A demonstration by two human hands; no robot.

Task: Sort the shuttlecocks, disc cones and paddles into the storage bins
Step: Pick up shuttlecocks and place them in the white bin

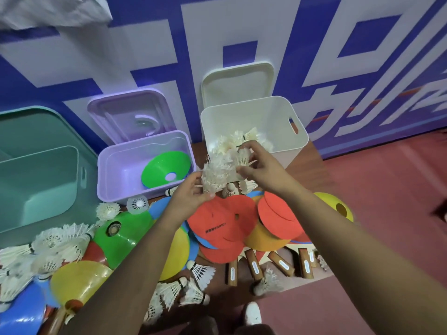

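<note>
My left hand (191,194) grips a bunch of white shuttlecocks (215,175) just in front of the white bin (278,117). My right hand (258,160) pinches one shuttlecock (243,157) beside that bunch, at the bin's near rim. The white bin holds several shuttlecocks (244,137). The purple bin (116,175) holds a green disc cone (164,169). Loose shuttlecocks (55,240) lie at the lower left. Red, yellow and green disc cones (225,228) are piled below my hands. Wooden paddle handles (254,264) stick out from under the cones.
A teal bin (36,180) stands at the left with nothing visible inside. The purple lid (130,114) and white lid (237,81) lean against the blue and white wall. Red floor stretches to the right. A white shoe (252,313) shows at the bottom.
</note>
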